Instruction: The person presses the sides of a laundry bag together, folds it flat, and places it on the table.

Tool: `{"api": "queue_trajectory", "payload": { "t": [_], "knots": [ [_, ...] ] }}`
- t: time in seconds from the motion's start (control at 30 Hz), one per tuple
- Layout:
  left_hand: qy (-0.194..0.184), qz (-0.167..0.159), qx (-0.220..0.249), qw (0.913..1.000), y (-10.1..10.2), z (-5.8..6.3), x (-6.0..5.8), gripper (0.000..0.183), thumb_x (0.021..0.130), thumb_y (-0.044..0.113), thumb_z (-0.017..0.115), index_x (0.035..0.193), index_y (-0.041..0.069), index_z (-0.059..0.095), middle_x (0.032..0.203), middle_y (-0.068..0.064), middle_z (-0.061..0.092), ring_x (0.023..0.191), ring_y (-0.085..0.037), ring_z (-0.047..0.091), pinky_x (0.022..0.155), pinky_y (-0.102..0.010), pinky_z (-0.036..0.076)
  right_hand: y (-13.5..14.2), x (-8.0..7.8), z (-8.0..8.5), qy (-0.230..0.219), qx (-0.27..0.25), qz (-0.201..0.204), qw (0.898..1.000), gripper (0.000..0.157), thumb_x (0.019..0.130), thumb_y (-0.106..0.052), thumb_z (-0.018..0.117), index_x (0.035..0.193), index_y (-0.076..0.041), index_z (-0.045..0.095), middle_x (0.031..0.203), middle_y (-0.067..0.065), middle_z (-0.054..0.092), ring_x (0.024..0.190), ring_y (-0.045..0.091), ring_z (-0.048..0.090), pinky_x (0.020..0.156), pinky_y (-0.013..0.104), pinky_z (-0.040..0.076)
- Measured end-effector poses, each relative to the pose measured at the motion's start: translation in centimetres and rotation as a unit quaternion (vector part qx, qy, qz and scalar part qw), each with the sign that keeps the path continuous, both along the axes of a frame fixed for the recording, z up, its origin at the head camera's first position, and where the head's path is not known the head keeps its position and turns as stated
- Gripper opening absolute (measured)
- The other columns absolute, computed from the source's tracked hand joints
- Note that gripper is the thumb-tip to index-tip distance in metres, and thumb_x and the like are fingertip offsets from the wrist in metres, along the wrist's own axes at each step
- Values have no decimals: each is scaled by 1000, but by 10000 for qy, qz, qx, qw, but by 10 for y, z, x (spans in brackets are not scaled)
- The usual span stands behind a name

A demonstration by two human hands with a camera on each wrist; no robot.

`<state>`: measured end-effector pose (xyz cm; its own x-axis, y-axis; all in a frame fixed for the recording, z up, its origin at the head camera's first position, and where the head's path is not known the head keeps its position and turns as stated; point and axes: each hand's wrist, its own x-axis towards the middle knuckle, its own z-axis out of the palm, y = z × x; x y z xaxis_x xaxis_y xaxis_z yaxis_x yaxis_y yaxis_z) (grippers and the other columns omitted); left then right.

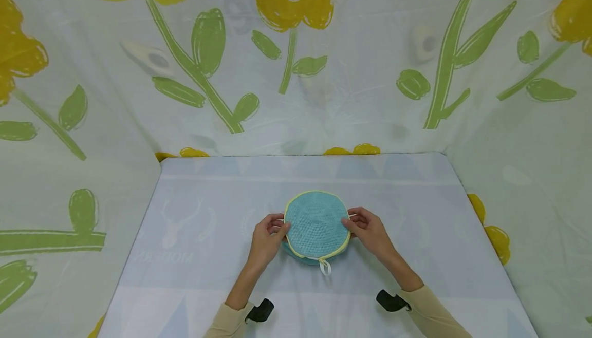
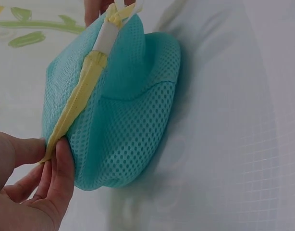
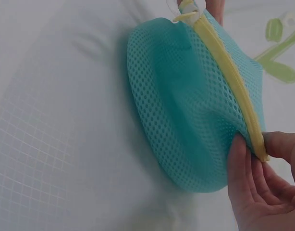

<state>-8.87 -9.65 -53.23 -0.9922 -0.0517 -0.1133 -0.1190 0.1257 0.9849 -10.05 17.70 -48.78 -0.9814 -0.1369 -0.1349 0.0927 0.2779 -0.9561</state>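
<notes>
1 mesh bag | 2 hands | 2 sleeves | 1 table

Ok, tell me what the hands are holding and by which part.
A teal mesh bag, pinched at opposite sides of its yellow edge by the left hand and right hand.

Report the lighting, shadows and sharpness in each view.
Head: soft, fairly even light, no strong glare on the tablecloth; left wrist: dimmer and greyish, the mesh bag sharp enough to show its holes, a soft shadow along its right side; right wrist: similarly dim, yellow trim clear, a blurry-edged shadow left of the bag.
</notes>
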Motion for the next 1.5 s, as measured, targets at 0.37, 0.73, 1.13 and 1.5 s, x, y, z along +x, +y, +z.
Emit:
{"api": "queue_trajectory", "payload": {
  "t": [0.37,0.73,1.13,1.5],
  "knots": [
    [-9,-9,-208,9998,1,-9,-2,30,98,9,72,122,-6,64,99,-14,65,81,-18,67,66,-26,59,7,-12,-48,-24,159,-113,9998,32,98,-9,71,123,7,62,98,18,68,77,17,68,67,26,60],
    [33,-11,-592,9982,1,-16,-1,28,98,9,71,121,-6,65,97,-13,65,81,-16,64,63,-21,54,7,-13,-59,-15,210,-133,9997,35,97,-17,75,122,4,64,98,15,68,77,15,67,68,26,59],
    [131,132,-915,9956,5,-22,-5,22,95,3,72,114,-7,67,90,-10,66,78,-17,62,62,-21,54,3,-15,-69,218,705,-256,9969,30,95,-16,76,116,2,67,93,11,69,74,15,66,64,24,58],
    [1072,254,-1876,9760,13,-18,1,29,91,-3,75,118,-4,67,106,-14,63,91,-24,63,79,-32,58,-1,-9,-68,2094,1284,-412,9685,28,87,-8,84,109,0,70,91,6,66,81,19,63,68,24,55]
  ]
}}
